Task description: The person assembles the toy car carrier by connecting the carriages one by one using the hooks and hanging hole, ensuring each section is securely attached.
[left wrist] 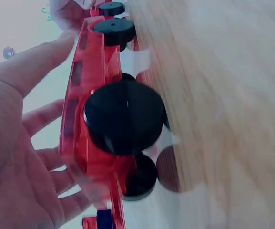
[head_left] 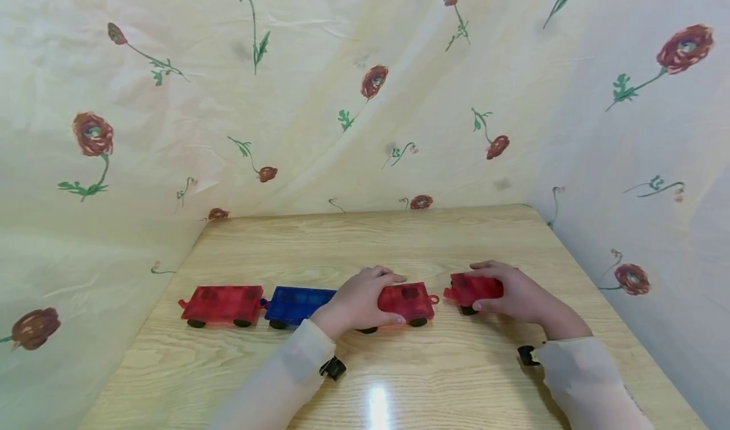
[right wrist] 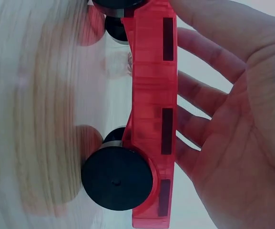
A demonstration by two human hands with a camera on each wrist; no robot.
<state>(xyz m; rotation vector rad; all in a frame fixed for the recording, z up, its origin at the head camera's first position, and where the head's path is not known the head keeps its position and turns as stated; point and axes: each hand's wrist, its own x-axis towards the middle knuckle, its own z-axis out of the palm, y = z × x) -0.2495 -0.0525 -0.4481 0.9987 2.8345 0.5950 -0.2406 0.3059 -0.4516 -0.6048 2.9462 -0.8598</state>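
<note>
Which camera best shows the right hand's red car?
Right wrist view: the red car appears close, its wheels plain. The head view shows its top partly covered by the right hand; the left wrist view catches only a piece.

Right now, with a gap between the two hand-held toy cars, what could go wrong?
The rightmost car in the right hand might miss the facing ring, as they stand apart. A hard push might roll the ringed car, in the left hand, on its wheels, jostling the blue car.
</note>
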